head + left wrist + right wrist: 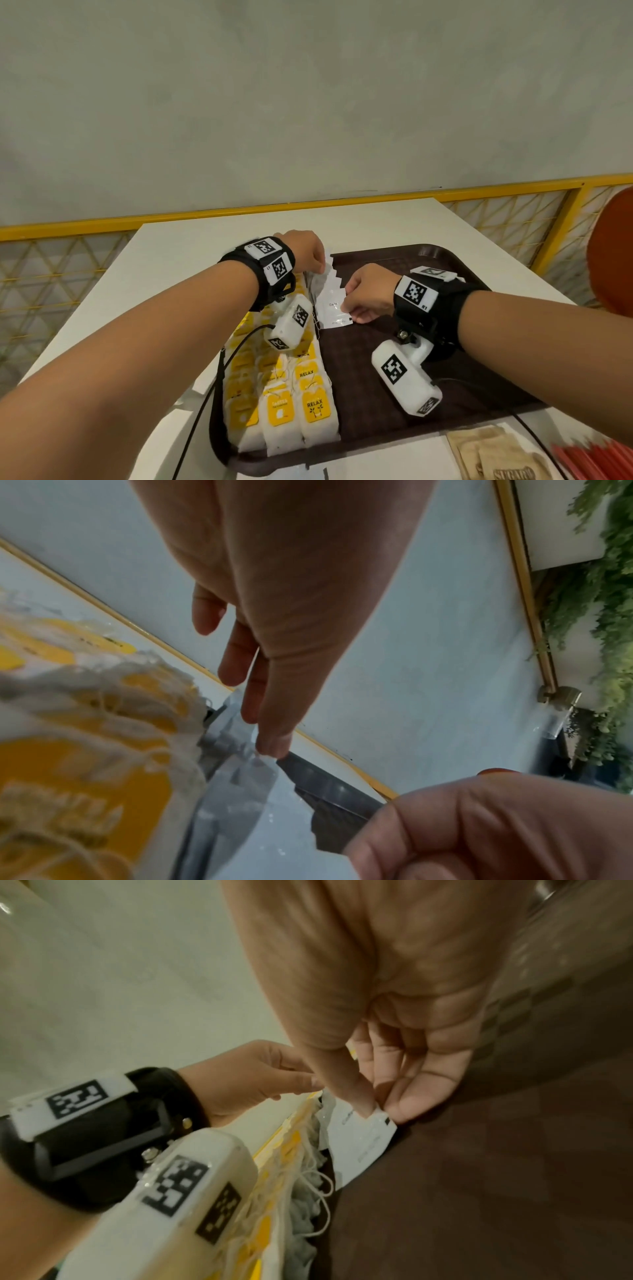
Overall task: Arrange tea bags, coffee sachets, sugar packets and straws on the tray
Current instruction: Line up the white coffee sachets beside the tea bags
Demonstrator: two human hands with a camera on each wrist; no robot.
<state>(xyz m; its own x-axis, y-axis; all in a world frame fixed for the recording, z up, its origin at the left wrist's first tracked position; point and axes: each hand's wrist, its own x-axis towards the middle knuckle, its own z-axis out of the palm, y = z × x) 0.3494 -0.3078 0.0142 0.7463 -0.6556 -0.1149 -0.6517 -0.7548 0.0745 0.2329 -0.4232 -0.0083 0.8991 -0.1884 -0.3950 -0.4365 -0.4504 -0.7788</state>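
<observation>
Coffee sachets [331, 297]: a fanned row of white packets lying overlapped on the dark brown tray [442, 255], just right of the tea bags, running from mid-tray toward its far edge.
Right hand [368, 294]: fingers curled, thumb and forefinger pinching the near sachet at its right edge; the right wrist view shows the fingertips [368, 1110] meeting on the packet's corner.
Left hand [306, 251]: at the far end of the sachet row, fingers pointing down; in the left wrist view one fingertip [272, 746] touches the top edge of the packets. It looks like a light pinch, though the thumb is hidden, so I cannot tell for sure.
Tea bags [284, 404]: white bags with yellow tags, laid in overlapping columns along the tray's left side, strings loose on top.
Tray: sits on a white table [191, 240]; its right half is bare brown surface.
Brown packets [496, 455]: on the table near the tray's front right corner, off the tray.
Red straws [592, 459]: on the table at the lower right, beside the brown packets.
</observation>
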